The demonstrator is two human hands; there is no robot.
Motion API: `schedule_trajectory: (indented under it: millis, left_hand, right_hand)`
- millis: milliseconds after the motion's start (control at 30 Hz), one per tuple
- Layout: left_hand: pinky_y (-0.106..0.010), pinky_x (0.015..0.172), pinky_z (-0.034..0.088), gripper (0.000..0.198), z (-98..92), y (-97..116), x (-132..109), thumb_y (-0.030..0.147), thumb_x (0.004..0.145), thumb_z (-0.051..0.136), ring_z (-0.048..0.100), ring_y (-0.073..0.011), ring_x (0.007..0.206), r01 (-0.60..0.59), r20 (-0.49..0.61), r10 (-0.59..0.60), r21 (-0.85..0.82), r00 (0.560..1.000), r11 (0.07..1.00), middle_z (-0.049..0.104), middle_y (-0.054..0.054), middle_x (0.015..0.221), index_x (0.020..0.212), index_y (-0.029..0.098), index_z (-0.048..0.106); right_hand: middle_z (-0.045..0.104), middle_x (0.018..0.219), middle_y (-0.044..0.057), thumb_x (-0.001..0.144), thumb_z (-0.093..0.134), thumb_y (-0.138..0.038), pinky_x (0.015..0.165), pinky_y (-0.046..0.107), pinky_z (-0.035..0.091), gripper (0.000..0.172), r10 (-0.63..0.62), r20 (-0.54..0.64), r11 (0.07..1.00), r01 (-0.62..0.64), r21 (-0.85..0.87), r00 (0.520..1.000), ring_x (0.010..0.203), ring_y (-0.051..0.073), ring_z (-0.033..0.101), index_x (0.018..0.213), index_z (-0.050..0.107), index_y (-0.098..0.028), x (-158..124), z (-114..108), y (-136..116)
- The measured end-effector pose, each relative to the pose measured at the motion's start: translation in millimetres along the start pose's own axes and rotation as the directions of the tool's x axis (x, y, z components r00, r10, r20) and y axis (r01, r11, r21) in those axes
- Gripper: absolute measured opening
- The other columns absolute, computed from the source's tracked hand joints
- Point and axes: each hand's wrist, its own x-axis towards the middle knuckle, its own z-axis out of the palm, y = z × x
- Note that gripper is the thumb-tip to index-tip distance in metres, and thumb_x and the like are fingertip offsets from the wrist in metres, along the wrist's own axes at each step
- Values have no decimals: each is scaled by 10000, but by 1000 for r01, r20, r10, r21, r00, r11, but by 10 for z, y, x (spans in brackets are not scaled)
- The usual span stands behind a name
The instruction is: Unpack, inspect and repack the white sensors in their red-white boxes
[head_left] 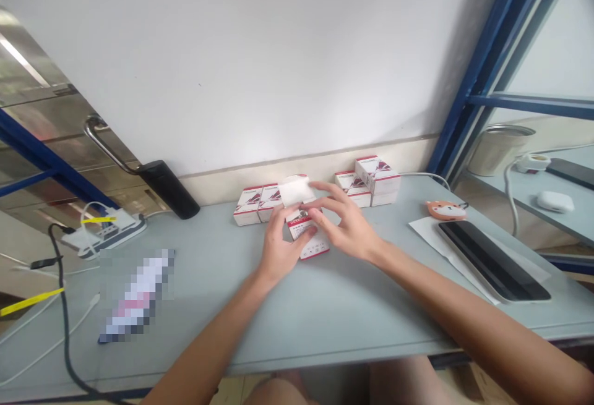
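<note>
A small white-and-red carton (316,248) is tilted upright over the table, its white top flap (297,191) raised. My left hand (279,249) wraps round its left side, with the thumb across the printed front. My right hand (347,222) is bent round the upper right of the carton, thumb at the open top and fingertips by the flap. What lies inside the opening is mostly hidden by my fingers. Just behind are similar cartons (248,202), side by side against the wall.
More cartons (378,173) are stacked right of centre. A phone (494,260) lies on white paper at right, near an orange-and-white animal-shaped item (446,209). A power strip (109,234) with cables, a blurred packet (139,297) and a black cylinder (169,188) are at left.
</note>
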Motion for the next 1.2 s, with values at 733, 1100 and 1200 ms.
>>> schedule_trajectory:
  millis: [733,1100,1200]
  left_hand:
    - [-447,1126,547,645,37,-123,-15,344,901,814,614,-264,1368,34,14,-32,-164,999,986,581,-105,1472,1452,321,480]
    - [-521,1189,470,446,-1,-186,3,333,928,782,556,-276,1430,-67,36,70,-88,997,994,599,-105,1463,1334,314,596]
    - [-450,1063,557,418,8,-251,44,426,911,789,652,-263,1289,97,-114,-122,-203,986,974,649,-121,1360,1233,260,580]
  right_hand:
    - [699,1015,35,976,692,-271,891,368,550,49,-55,-59,980,65,191,997,956,196,661,993,665,-234,74,-42,35]
    - [646,1312,91,983,672,-274,1025,457,546,126,-149,101,987,141,84,984,1162,257,659,1108,683,-259,11,-98,105]
    - [375,1642,134,947,715,-320,1027,488,569,660,-30,210,999,24,28,977,1321,310,603,1558,465,-340,-93,52,193]
